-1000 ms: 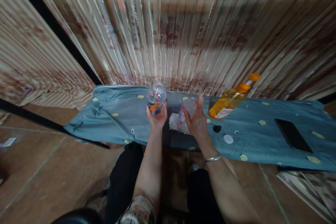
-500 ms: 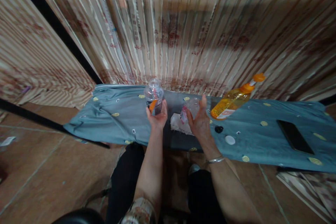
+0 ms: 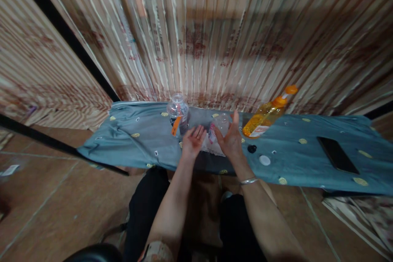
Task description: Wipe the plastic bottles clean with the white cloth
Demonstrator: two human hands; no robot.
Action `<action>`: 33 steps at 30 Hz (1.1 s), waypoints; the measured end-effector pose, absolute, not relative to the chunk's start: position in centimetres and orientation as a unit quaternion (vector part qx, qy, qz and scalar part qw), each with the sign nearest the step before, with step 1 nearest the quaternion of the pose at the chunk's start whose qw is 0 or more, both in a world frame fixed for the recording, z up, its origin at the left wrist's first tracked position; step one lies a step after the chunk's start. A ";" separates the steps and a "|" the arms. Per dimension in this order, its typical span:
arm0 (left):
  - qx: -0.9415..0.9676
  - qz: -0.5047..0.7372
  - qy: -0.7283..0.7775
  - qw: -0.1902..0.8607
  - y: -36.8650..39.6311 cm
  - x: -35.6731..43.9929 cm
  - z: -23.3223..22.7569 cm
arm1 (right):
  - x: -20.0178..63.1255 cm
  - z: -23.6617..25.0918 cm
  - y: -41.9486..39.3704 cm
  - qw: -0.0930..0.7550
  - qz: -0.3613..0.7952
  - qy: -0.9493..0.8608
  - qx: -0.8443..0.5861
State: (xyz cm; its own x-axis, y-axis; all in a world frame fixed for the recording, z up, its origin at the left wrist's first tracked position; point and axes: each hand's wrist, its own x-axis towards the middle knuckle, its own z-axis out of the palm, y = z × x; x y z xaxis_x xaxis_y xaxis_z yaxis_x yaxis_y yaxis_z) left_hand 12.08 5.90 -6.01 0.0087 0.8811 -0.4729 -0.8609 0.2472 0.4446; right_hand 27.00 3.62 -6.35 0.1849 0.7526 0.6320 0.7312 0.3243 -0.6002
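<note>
A clear plastic bottle (image 3: 178,114) with an orange label stands upright on the blue-grey cloth (image 3: 138,139), uncapped. My left hand (image 3: 193,141) hovers just to its right, fingers spread, holding nothing. My right hand (image 3: 231,139) rests against a second small clear bottle (image 3: 220,125) with a pink label, its fingers around the bottle's right side. A white rag (image 3: 211,147) lies under and between my hands.
An orange liquid bottle (image 3: 266,115) with an orange cap stands to the right. A black cap (image 3: 252,148) and a white cap (image 3: 264,160) lie near it. A black phone (image 3: 337,154) lies far right. A striped curtain hangs behind the bench.
My left hand has set the clear bottle down on the cloth and let go, moving right toward the rag. My right hand has barely moved.
</note>
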 end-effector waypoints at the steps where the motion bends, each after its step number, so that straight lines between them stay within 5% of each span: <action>1: 0.038 0.615 0.360 0.701 5.7 12.7 -6.1 | 27.0 -6.4 3.7 0.510 0.022 -0.633 -0.582; 22: 0.366 0.582 0.408 0.601 6.1 17.4 -6.9 | 29.4 -5.0 2.5 0.538 0.159 -0.622 -0.547; 33: 0.343 0.559 0.419 0.628 6.7 16.8 -6.4 | 40.5 -7.1 -1.6 0.183 0.000 -0.594 -0.784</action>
